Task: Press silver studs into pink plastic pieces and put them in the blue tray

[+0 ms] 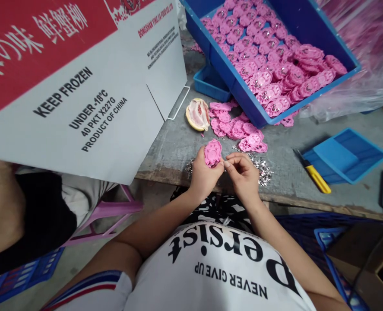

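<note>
My left hand (203, 172) is closed around a pink plastic paw-shaped piece (212, 152), held upright at the table's near edge. My right hand (242, 172) is beside it, fingers pinched together at the piece's right side on something too small to make out. Small silver gems (261, 167) lie scattered on the table under and right of my hands. A loose pile of the same pink pieces (235, 127) lies just beyond my hands.
A tilted blue tray (311, 17) full of pink pieces stands at the back. Peeled pomelo (197, 114) lies left of the pile. A yellow-handled knife (314, 173) and a blue lid (345, 153) lie right. A large cardboard box (81, 77) leans at left above another person's leg (3, 207).
</note>
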A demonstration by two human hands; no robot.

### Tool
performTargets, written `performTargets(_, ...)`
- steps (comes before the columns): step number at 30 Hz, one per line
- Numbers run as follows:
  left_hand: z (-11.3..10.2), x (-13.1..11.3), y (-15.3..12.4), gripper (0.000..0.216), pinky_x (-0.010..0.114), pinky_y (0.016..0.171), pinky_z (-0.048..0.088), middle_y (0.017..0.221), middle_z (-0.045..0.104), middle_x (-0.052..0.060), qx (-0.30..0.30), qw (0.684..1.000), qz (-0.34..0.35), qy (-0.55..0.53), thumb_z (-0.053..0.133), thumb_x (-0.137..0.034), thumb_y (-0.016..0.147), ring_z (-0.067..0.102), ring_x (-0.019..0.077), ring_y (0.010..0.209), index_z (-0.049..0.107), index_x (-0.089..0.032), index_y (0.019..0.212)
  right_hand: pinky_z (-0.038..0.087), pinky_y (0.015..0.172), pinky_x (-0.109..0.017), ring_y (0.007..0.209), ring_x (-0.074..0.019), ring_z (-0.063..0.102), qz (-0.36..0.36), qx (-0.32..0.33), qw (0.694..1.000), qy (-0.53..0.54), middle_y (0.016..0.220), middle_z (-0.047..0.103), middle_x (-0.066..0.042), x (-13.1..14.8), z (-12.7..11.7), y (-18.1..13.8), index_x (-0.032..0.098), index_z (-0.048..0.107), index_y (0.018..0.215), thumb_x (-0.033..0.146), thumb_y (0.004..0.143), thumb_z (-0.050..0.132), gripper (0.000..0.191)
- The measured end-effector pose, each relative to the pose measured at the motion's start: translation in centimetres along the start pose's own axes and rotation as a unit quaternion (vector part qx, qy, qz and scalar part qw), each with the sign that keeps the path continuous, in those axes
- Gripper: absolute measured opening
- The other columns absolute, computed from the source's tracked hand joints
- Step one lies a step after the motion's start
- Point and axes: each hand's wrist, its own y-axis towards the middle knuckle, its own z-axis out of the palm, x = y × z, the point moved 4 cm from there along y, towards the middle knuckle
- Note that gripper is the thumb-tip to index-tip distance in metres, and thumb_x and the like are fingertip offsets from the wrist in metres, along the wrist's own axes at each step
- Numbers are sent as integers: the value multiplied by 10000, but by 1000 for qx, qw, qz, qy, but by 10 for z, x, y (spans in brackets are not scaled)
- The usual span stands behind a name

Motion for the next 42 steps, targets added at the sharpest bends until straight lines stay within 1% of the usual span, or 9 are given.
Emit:
performTargets(5,3,-6,-3,329,213,507,461,772,627,-16,56,991,-49,-109,753,-177,696,586,120,609,542,-213,946,515,865,-398,924,-218,625,-2,16,1000,1,908,649,-48,4,-5,2,237,643,745,346,897,681,191)
performTargets(10,7,-23,-4,439,213,366,397,790,643,5,223,918,-182,-273,645,-359,752,617,148,488,490,-207,1134,474,1033,-494,1125,-266,603,3,112,994,5,1092,620,-84,13,-18,15,254,668,764,430,923,674,237)
performTargets(12,7,-29,-4,502,213,338,379,781,642,11,267,898,-204,-285,617,-421,776,618,159,456,472,-205,1204,421,1111,-534,1228,-288,566,-11,154,988,-11,1193,604,-93,21,-22,21,247,667,752,446,927,670,266)
performTargets(14,6,-32,-5,531,209,326,373,756,637,8,286,895,-200,-278,602,-440,800,612,161,438,453,-204,1251,392,1145,-556,1288,-303,534,-29,188,981,-22,1267,590,-96,28,-24,26,237,659,744,459,937,655,294)
performTargets(20,9,-33,-9,529,210,318,392,683,615,-6,304,897,-183,-263,556,-441,853,606,170,429,424,-193,1301,428,1127,-530,1284,-296,532,-58,236,969,-42,1301,588,-97,35,-23,29,233,652,763,439,944,647,274)
performTargets(29,11,-29,-11,503,206,318,393,640,585,-21,303,900,-186,-252,550,-419,865,597,167,422,447,-193,1302,448,1114,-504,1266,-279,544,-61,240,967,-63,1308,585,-92,33,-25,26,235,648,791,396,940,645,219)
performTargets(36,13,-22,-13,474,221,343,429,651,580,-28,297,896,-189,-270,580,-378,819,603,157,429,483,-184,1240,456,1107,-522,1237,-277,583,-33,204,976,-63,1281,617,-90,27,-24,20,231,640,778,324,914,665,166)
performTargets(39,13,-18,-15,498,212,357,447,705,613,-22,285,907,-187,-245,633,-268,773,629,154,469,474,-186,1237,461,1095,-532,1207,-273,611,-5,181,983,-35,1261,625,-90,20,-23,17,238,648,755,302,894,691,159)
performTargets(42,12,-13,-17,517,211,372,470,764,641,-9,277,916,-181,-229,689,-255,784,652,153,503,462,-188,1242,472,1072,-561,1176,-286,635,13,163,986,-15,1238,635,-92,15,-20,15,251,660,729,320,882,716,177)
